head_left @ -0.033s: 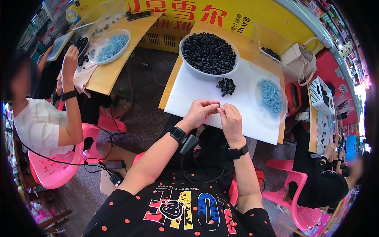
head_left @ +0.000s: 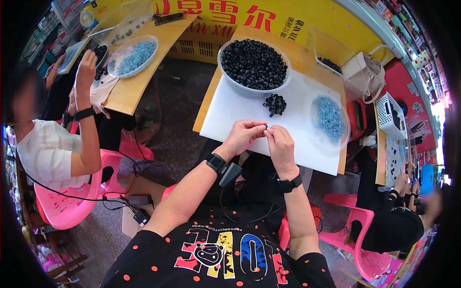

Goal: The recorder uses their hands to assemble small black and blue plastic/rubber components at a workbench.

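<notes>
My left hand and my right hand meet over the near edge of a white sheet. Thumbs and fingertips of both pinch one small black ring-like piece, mostly covered by the fingers. Just beyond them, a small heap of black ring-like pieces lies loose on the sheet. Farther back stands a round clear bowl full of the same black pieces. On the right, a shallow clear tray holds many tiny pale-blue translucent pieces, too small to name.
The sheet lies on a wooden table. A clear bin and a pale handbag stand at its back right. At the left, a co-worker sits at another table; another person works at the right. Pink chairs and cables flank me.
My hands and the black piece stay in place. At the left, the co-worker's raised hand has shifted slightly upward.
</notes>
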Available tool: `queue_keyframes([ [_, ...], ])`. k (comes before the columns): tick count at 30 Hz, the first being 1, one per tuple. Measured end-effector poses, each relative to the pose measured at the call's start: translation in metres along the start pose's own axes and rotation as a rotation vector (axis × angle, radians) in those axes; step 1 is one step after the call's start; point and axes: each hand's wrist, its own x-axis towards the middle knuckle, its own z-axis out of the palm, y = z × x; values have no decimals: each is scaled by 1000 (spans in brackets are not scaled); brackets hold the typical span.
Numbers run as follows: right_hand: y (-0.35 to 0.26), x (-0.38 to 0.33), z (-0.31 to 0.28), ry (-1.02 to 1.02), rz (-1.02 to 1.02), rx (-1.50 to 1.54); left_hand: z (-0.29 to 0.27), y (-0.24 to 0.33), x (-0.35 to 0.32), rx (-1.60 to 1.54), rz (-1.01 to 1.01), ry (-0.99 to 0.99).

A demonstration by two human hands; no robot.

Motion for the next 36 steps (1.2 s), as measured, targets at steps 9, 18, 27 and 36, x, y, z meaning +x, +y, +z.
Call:
queue_keyframes([
  [9,6,9,-13,-250,432,503,-10,11,0,-148,-141,-186],
  [18,7,4,-9,-297,377,600,-16,14,0,-135,-161,-291],
  [27,-1,7,-3,-258,318,489,-15,16,-6,-156,-114,-288],
  [36,5,3,3,-228,365,533,-6,19,-7,-155,-128,-215],
])
